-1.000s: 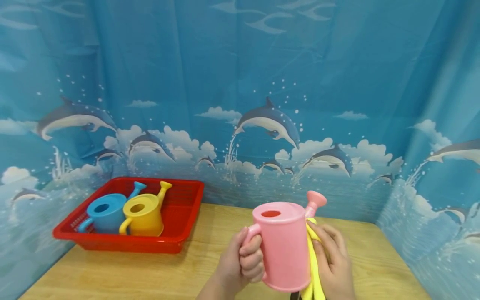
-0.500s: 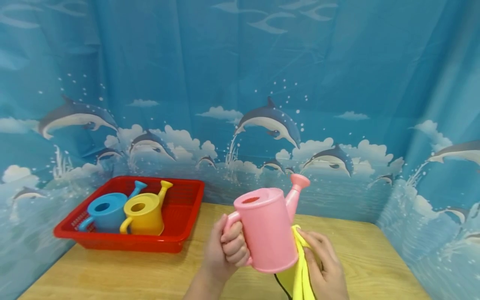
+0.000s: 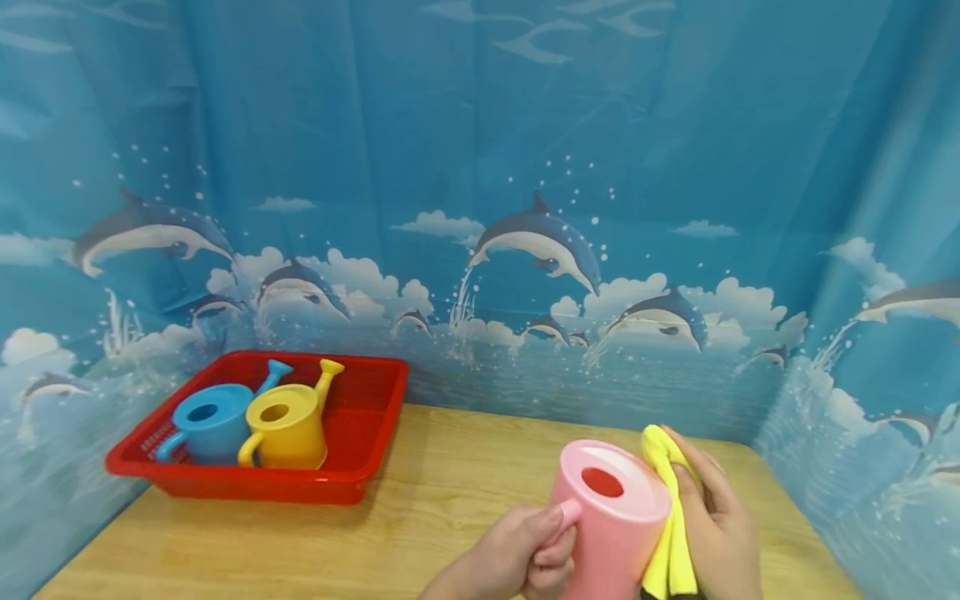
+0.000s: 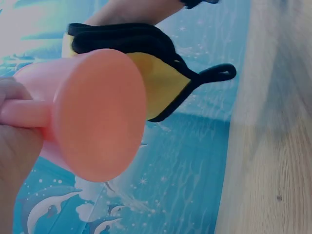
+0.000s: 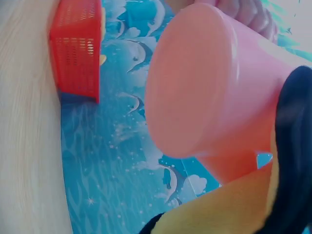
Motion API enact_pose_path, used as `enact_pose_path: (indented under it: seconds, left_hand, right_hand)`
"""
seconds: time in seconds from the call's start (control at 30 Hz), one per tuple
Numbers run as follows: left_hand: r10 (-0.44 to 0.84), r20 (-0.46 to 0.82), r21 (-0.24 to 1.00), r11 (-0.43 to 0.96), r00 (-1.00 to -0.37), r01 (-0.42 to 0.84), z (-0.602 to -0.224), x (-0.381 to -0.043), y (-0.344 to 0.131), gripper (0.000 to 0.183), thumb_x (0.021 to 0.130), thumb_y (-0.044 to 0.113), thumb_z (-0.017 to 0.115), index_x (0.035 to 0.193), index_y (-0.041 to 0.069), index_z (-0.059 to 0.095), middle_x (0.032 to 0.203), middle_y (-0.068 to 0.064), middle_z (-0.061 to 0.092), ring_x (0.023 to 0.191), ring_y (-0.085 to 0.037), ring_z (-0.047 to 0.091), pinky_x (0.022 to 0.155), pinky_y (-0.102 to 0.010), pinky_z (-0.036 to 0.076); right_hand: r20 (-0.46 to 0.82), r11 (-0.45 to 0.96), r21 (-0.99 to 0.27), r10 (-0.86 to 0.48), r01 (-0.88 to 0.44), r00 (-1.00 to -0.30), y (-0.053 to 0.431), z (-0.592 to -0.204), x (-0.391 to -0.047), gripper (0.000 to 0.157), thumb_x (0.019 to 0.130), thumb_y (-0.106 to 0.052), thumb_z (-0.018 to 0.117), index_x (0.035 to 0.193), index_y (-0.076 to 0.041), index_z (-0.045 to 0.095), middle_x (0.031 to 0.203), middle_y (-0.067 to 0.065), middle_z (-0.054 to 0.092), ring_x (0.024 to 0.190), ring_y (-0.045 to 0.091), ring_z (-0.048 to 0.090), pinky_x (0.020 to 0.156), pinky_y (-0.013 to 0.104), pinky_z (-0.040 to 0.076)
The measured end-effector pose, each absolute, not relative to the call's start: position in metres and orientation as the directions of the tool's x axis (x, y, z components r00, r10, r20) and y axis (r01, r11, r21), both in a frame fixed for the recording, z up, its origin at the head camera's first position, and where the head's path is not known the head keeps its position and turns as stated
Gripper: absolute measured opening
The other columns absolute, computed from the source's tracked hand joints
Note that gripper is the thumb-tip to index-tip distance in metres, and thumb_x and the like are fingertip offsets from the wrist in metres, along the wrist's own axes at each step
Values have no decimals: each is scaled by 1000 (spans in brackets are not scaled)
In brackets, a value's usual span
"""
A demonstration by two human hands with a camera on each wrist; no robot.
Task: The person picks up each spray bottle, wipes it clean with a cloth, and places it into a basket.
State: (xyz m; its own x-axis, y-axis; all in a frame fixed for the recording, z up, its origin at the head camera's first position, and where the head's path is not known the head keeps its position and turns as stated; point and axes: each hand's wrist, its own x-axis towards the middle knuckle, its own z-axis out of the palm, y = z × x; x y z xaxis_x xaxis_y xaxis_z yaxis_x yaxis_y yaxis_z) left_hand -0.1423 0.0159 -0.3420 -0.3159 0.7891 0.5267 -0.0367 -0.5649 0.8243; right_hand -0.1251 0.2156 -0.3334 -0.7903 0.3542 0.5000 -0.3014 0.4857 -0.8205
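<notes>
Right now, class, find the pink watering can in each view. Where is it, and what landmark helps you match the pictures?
Head: pink watering can at lower centre-right, above the wooden table.
Left wrist: its base fills the left half.
Right wrist: its base and side fill the upper right.
Shared landmark: the yellow cloth pressed against the can.

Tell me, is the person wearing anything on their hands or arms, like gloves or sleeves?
No gloves: both the left hand and the right hand are bare, with no rings visible in the head view. The left forearm shows no sleeve or watch as far as the frame reaches. The wrist views show no more of what is worn.
</notes>
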Motion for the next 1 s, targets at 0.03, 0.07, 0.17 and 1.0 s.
enact_pose_path:
  seconds: [0.03, 0.07, 0.17, 1.0]
  left_hand:
    - [791, 521, 827, -560, -320, -38, -342, -142, 17, 40, 98, 16, 9, 61, 7, 20, 44, -10, 13, 38, -8, 18, 34, -24, 12]
    - [791, 515, 828, -559, -329, -48, -343, -143, 17, 40, 98, 16, 9, 61, 8, 20, 44, -8, 13, 38, -7, 17, 34, -24, 12]
    - [784, 498, 819, -565, -370, -97, -346, -145, 17, 40, 99, 18, 10, 61, 11, 21, 44, -4, 15, 36, -9, 16, 33, -24, 10]
    - [567, 657, 630, -775, -497, -52, -355, -183, -9, 49, 94, 38, -8, 64, 17, 23, 48, 6, 18, 37, -8, 14, 34, -24, 8]
  right_hand:
    - [468, 450, -846, 369, -286, -803, 215, -333, -124, 33, 93, -15, 45, 125, -16, 51, 120, -8, 50, 103, -8, 47, 74, 7, 42]
    - [443, 417, -865, 376, -278, -814, 214, -332, -123, 33, 93, -15, 44, 126, -15, 51, 122, -8, 50, 104, -8, 48, 73, 8, 44]
    - [385, 343, -903, 375, -260, -843, 210, -335, -122, 35, 94, -18, 43, 128, -17, 47, 129, -8, 47, 105, -8, 48, 74, 10, 45]
    - [284, 476, -841, -16, -257, -959, 197, -364, -148, 25, 89, -12, 52, 114, -10, 52, 110, 5, 54, 90, 2, 52, 71, 21, 48]
